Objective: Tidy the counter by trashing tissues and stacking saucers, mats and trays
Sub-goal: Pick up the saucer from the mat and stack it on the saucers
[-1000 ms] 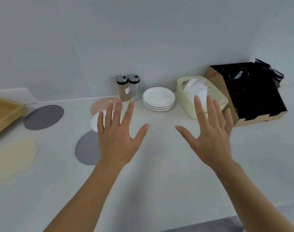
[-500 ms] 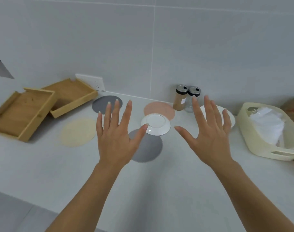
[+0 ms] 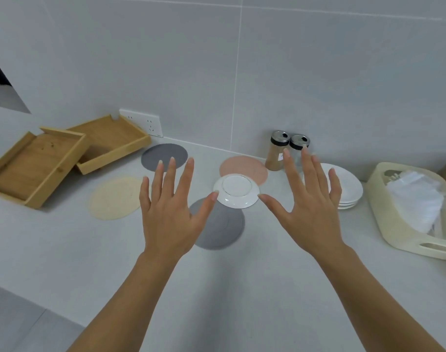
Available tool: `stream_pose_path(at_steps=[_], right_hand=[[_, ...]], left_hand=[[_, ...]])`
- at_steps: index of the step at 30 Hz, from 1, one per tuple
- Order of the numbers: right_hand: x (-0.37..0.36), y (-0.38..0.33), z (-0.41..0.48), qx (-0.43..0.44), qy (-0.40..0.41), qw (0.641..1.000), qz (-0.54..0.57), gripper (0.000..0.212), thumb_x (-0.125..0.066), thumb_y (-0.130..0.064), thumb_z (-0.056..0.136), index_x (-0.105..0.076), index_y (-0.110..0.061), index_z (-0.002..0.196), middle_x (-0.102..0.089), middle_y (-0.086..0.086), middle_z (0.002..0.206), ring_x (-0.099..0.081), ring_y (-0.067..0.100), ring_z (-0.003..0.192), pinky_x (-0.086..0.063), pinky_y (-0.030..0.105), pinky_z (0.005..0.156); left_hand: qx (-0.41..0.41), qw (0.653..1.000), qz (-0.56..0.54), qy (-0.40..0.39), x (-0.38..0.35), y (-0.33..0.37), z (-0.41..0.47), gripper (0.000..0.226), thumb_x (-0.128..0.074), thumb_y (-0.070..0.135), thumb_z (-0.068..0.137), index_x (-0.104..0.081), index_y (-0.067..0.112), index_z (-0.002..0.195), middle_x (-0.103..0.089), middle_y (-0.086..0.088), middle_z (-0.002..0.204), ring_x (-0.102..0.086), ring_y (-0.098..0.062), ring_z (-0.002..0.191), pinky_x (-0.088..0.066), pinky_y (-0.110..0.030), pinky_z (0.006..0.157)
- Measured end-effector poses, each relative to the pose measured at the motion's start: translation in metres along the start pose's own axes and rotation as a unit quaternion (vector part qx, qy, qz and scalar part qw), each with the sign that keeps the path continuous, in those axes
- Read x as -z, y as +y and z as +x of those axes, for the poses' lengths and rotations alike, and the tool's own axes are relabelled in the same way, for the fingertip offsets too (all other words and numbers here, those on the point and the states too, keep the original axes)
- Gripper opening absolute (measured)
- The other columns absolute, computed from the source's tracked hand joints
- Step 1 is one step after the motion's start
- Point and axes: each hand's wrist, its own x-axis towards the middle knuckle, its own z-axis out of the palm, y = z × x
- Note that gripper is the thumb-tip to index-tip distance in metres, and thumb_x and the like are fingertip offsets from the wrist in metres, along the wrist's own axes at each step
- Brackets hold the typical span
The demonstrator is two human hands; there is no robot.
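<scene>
My left hand and my right hand hover open above the counter, fingers spread, holding nothing. Between their thumbs lies a white saucer, upside down, overlapping a pink mat and a grey mat. A second grey mat and a cream mat lie to the left. A stack of white saucers sits behind my right hand. Two wooden trays rest at the far left, one leaning on the other. White tissues fill a cream bin at the right.
Two shaker jars stand against the tiled wall behind the pink mat. A wall socket sits behind the trays. The counter's front edge runs across the lower left.
The view has swung left from the bin and box toward the mats and trays, then moved closer. Both hands stay open and spread in front of me.
</scene>
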Motion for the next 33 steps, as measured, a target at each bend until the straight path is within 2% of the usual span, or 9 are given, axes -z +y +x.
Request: stream_pose_path(at_steps=[14,22,26,30,33], right_hand=[[-0.055,-0.014,0.043,-0.065,-0.020,0.997,-0.038,0.073,-0.032,-0.067,0.082,-0.022,-0.028,0.143,-0.028,0.012,0.151,-0.028,0.026,0.139,-0.011,0.045,0.111],[-0.089,-0.027,0.064,-0.117,-0.037,0.992,-0.031,0.075,-0.038,-0.065,0.080,-0.021,-0.027,0.143,-0.027,0.011,0.151,-0.029,0.027,0.138,-0.008,0.043,0.110],[-0.111,-0.015,0.062,-0.162,-0.089,0.983,-0.002,0.076,-0.041,-0.064,0.080,-0.032,-0.019,0.140,-0.033,0.012,0.148,-0.029,0.029,0.136,-0.019,0.042,0.109],[-0.131,0.000,0.060,-0.221,-0.180,0.958,0.039,0.070,-0.057,-0.051,0.083,-0.037,-0.011,0.137,-0.043,0.010,0.139,-0.037,0.029,0.127,-0.025,0.038,0.105],[-0.146,0.009,0.062,-0.310,-0.249,0.909,0.124,0.065,-0.058,-0.049,0.083,-0.040,-0.010,0.131,-0.050,0.007,0.127,-0.044,0.024,0.118,-0.035,0.037,0.100]], left_hand=[[-0.069,0.996,-0.002,-0.051,-0.056,-0.037,0.078,0.072,-0.023,0.067,0.083,-0.031,0.026,0.142,-0.034,-0.010,0.149,-0.020,-0.025,0.141,-0.004,-0.042,0.114],[-0.095,0.991,-0.002,-0.093,-0.095,-0.069,0.120,0.072,-0.025,0.066,0.084,-0.034,0.023,0.141,-0.038,-0.010,0.146,-0.023,-0.027,0.140,-0.011,-0.046,0.114],[-0.106,0.989,-0.009,-0.107,-0.120,-0.069,0.125,0.074,-0.024,0.067,0.083,-0.039,0.020,0.138,-0.043,-0.011,0.143,-0.029,-0.029,0.137,-0.014,-0.046,0.113],[-0.060,0.984,-0.021,-0.165,-0.143,-0.066,0.124,0.076,-0.029,0.067,0.080,-0.049,0.013,0.128,-0.055,-0.014,0.130,-0.046,-0.033,0.121,-0.030,-0.045,0.104],[0.050,0.958,-0.087,-0.269,-0.155,-0.057,0.129,0.068,-0.041,0.064,0.083,-0.048,0.011,0.125,-0.057,-0.010,0.119,-0.051,-0.028,0.108,-0.040,-0.041,0.091]])
